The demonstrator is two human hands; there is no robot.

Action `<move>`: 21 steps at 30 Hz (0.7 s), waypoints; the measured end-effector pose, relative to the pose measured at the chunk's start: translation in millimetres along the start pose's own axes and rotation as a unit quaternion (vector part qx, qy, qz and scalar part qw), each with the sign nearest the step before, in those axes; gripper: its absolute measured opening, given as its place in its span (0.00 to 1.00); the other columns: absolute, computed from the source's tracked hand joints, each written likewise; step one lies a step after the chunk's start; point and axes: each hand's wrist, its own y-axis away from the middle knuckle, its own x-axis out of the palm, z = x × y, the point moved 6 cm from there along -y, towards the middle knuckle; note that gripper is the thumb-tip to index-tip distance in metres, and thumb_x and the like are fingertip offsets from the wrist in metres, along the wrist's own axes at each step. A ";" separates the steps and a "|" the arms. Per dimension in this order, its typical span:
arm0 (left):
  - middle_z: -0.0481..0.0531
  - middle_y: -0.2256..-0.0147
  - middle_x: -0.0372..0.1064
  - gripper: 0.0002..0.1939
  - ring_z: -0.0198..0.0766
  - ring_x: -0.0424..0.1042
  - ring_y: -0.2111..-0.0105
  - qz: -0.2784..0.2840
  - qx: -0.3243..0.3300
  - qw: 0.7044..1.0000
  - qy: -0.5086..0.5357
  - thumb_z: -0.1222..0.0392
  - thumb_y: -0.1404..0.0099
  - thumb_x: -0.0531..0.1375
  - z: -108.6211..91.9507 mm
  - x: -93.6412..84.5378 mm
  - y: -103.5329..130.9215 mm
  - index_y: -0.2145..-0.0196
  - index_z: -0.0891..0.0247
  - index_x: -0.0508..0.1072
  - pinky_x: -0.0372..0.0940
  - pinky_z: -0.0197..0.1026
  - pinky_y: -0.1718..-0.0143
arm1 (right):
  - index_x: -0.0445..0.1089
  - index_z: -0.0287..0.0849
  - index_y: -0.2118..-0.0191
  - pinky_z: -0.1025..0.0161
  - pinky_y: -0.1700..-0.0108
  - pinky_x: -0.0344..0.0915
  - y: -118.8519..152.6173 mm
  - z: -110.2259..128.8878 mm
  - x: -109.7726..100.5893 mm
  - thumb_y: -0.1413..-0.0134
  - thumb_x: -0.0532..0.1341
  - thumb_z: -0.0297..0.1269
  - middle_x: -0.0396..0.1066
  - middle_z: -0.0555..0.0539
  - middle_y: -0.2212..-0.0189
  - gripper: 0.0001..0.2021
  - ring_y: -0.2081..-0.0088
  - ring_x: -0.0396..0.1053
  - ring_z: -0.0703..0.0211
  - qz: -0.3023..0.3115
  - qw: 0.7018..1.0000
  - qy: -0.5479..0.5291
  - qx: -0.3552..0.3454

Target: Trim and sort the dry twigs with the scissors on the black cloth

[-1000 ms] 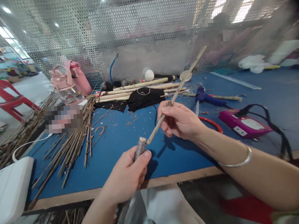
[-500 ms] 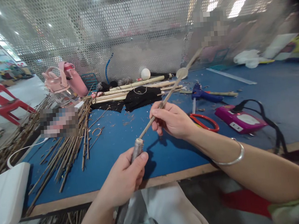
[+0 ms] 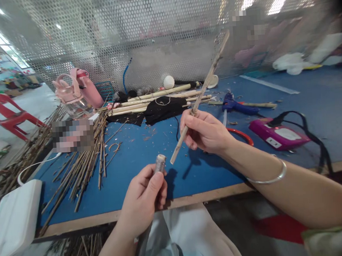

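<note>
My left hand [image 3: 147, 194] is closed around a grey-wrapped rod [image 3: 160, 165] with a pale round end, near the table's front edge. The rod's lower part runs down past my hand toward my lap. In my right hand [image 3: 207, 132] I pinch a thin dry twig [image 3: 206, 86], slanted up to the right. Its cut lower tip stands just right of the rod's end, apart from it. Behind my right wrist lie red-handled scissors [image 3: 241, 134], partly hidden.
Many loose twigs [image 3: 85, 167] cover the table's left side. Pale sticks [image 3: 157, 92] and black cloth [image 3: 167, 109] lie at the back. To the right are a blue glue gun [image 3: 238, 104] and a purple power strip [image 3: 277, 134] with a black cord. A white box [image 3: 16, 216] sits front left.
The twig's lower tip has come away from the rod's end, as my right hand moved up and right. My left hand still grips the rod.
</note>
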 end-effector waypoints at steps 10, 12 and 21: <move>0.39 0.83 0.52 0.18 0.24 0.51 0.87 0.008 0.025 0.999 -0.022 0.45 0.35 0.48 1.6 4.5 -2.0 0.64 0.63 0.63 0.47 0.29 0.86 | 0.62 0.41 0.73 0.72 0.85 0.61 6.7 5.4 5.8 0.50 0.62 0.47 0.68 0.53 0.84 0.14 0.85 0.64 0.68 0.036 0.999 0.030 -0.016; 0.39 0.83 0.53 0.17 0.24 0.51 0.87 0.011 0.021 0.999 -0.023 0.45 0.35 0.49 1.4 5.1 -2.4 0.63 0.63 0.63 0.47 0.29 0.86 | 0.62 0.41 0.73 0.72 0.84 0.63 7.3 5.5 7.1 0.50 0.61 0.47 0.69 0.53 0.83 0.14 0.85 0.65 0.67 0.039 0.998 0.037 -0.015; 0.39 0.84 0.53 0.18 0.23 0.50 0.88 0.010 0.018 1.000 -0.017 0.45 0.36 0.51 3.4 4.7 -3.3 0.61 0.64 0.64 0.45 0.28 0.87 | 0.61 0.41 0.72 0.72 0.84 0.66 5.5 -0.8 8.3 0.49 0.62 0.46 0.71 0.53 0.82 0.14 0.85 0.67 0.66 0.032 0.999 -0.002 -0.007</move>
